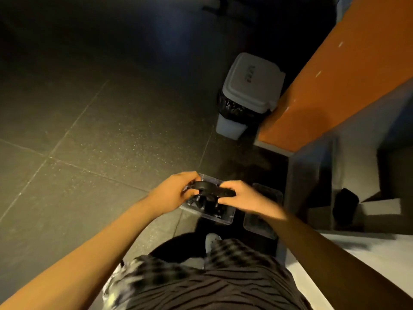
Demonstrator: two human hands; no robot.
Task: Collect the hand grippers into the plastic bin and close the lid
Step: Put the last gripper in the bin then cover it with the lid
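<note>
Over clear plastic bin (224, 220) on dark tiled floor (89, 130), near centre, left hand (172, 193) and right hand (243, 198) grip ends of black hand gripper (210, 190). Likely light, stiff, springy; handles offer surest hold.

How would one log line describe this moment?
left hand, right hand: grip hand gripper; above open plastic bin; dark items inside

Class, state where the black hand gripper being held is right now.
Head view, lower centre: the black hand gripper is held between the left hand and right hand, just above the clear plastic bin on the floor.
</note>
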